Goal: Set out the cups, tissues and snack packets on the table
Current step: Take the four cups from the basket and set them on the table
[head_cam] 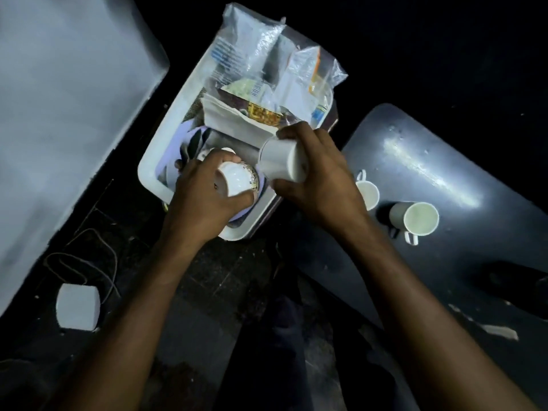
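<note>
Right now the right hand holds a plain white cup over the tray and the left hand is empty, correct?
No: in the head view the left hand grips a gold-trimmed cup. The right hand does hold a plain white cup over the tray.

No legible txt anywhere. Clear snack packet [237, 46] at far end of the white tray [148, 173]: block of blue print lines on its left side, too blurred to read. Smaller packet [311, 72] just to the right: orange strip, and a small blue label lower down, both illegible. Carton [261, 114] below them w/ yellow-brown print; no letters can be made out.
</note>
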